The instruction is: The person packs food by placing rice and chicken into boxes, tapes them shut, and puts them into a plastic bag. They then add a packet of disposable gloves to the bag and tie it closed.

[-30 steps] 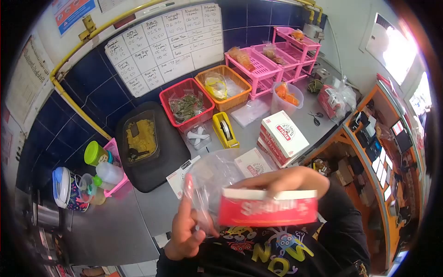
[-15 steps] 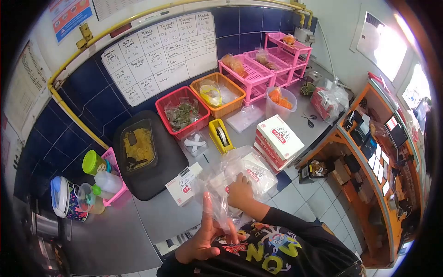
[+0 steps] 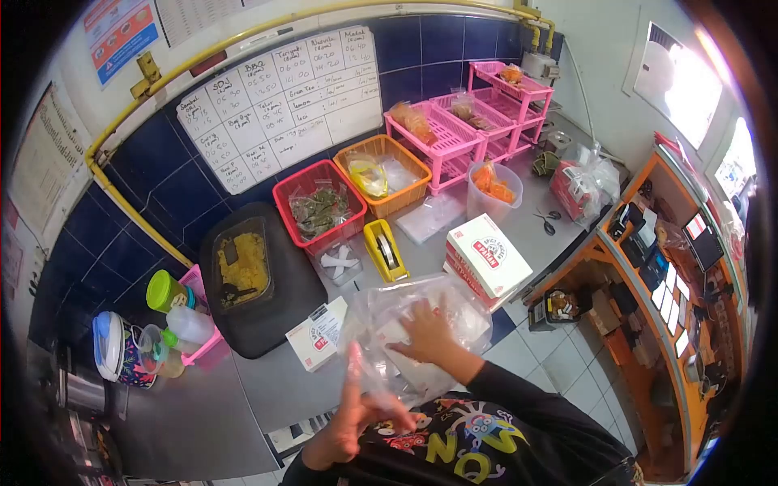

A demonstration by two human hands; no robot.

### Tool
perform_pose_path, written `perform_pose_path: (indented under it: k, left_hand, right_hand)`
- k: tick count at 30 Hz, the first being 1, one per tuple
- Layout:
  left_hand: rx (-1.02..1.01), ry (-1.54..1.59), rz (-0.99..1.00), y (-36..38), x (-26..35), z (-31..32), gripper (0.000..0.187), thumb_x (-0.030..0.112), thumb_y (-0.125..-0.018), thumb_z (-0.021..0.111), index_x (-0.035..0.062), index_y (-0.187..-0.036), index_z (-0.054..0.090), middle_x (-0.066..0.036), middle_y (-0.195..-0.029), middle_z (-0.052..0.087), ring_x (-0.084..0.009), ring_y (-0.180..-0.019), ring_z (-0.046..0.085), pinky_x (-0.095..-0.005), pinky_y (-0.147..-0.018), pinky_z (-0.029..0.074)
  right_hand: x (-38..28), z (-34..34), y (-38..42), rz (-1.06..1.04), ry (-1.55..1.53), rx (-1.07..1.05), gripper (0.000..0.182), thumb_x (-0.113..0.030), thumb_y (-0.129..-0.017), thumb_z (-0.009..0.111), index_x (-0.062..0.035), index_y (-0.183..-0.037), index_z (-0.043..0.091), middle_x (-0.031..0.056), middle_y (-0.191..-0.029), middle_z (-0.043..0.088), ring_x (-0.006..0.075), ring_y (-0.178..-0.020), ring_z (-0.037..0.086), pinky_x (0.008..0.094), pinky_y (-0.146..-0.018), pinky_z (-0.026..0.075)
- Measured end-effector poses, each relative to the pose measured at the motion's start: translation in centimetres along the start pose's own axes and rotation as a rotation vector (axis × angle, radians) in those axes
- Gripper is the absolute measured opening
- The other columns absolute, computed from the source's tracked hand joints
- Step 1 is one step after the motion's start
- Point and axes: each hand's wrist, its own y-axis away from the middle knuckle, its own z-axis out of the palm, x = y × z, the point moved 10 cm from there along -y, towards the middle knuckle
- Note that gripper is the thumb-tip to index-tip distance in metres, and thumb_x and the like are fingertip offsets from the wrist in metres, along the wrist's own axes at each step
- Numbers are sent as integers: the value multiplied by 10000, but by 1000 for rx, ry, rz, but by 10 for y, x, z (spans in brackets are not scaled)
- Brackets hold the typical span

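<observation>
A clear plastic bag [image 3: 374, 312] lies at the counter's front edge, with a white box [image 3: 463, 317] inside it. My right hand [image 3: 425, 334] rests flat on the bag over the box, fingers spread. At the bag's left side is my left hand [image 3: 348, 429], its index finger stretched upward against the plastic; the other fingers are partly blurred. Left of the bag sits a small white box [image 3: 318, 334] with a printed label. Just behind the bag stands a yellow tape dispenser [image 3: 386, 253]. A stack of white and red printed boxes [image 3: 489, 257] is to the right.
Along the wall are a red basket [image 3: 356, 223] of small packets, an orange basket [image 3: 409, 188] and pink racks [image 3: 444, 139]. A food tub [image 3: 243, 259] sits on a black surface at left. Scissors [image 3: 549, 220] lie near a clear bucket [image 3: 496, 190].
My right hand has spread its fingers and the bag lies flatter over the box. My left hand has moved slightly left and down. The view has shifted slightly.
</observation>
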Motion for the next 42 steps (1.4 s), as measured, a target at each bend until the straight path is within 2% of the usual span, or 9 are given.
perform_pose_path:
  k: [3,7,11,15,22,27,30,36,42]
  left_hand:
    - [194,48,185,7,16,-22,1288,833,-682,483,142,-1390,-341,-153,-883,617,-189,-705,609,-390,-837,533]
    - [468,6,290,12,24,-39,1254,925,-646,299,109,-1459,-197,-90,-689,609,-110,-549,567,-296,-567,578]
    - [426,16,264,0,23,-24,1266,933,-634,300,108,-1461,-188,-104,-739,631,-120,-497,557,-291,-519,571]
    - [436,-17,246,1,20,-21,1278,951,-615,282,118,-1462,-191,-141,-818,655,-121,-466,547,-281,-492,561]
    - [521,4,292,11,17,-36,1241,949,-637,224,119,-1464,-189,-148,-827,657,-108,-452,526,-271,-470,543]
    - [501,54,257,0,19,-29,1263,961,-606,241,145,-1457,-214,-134,-781,649,-116,-447,524,-262,-477,538]
    - [253,165,395,2,15,-21,1277,969,-573,256,180,-1448,-238,-133,-816,651,-124,-450,530,-270,-491,550]
    - [226,98,150,3,11,-5,1270,947,-539,326,270,-1408,-307,-121,-832,615,-155,-573,590,-335,-635,587]
    - [293,111,130,2,-2,-15,1237,946,-586,322,269,-1412,-302,-162,-1029,627,-162,-577,593,-388,-669,602]
  right_hand:
    - [57,-73,8,80,64,-140,610,-603,-786,584,-126,-1160,651,166,-1156,612,344,-1149,514,645,-1063,191]
    - [160,-156,15,184,-1558,-164,276,-189,-831,674,79,-899,677,165,-749,679,224,-678,661,338,-723,535]
    - [197,-152,-17,500,-247,236,771,-353,-686,759,-84,-1345,462,248,-1231,539,337,-1148,542,440,-906,463]
    - [191,-98,-29,645,33,-109,1025,-420,-584,807,-251,-1454,293,256,-1338,422,405,-1256,409,504,-980,387]
    - [183,-167,-8,309,-979,84,895,-247,-645,721,-98,-1440,337,218,-1321,492,278,-1225,483,389,-1010,379]
    - [45,-184,46,284,-2237,-511,893,-22,-524,610,23,-1383,373,218,-1296,524,294,-1191,531,367,-1054,357]
    - [-16,-132,49,149,-1777,-888,900,-106,-615,674,-24,-1438,318,159,-1335,491,237,-1225,471,327,-1057,303]
    - [58,-42,-1,377,-312,-371,630,-513,-720,660,-34,-1129,642,234,-1128,603,322,-1096,552,388,-919,432]
    - [72,-1,1,227,-17,-201,711,-706,-753,502,-58,-940,725,178,-877,681,330,-901,633,385,-827,465]
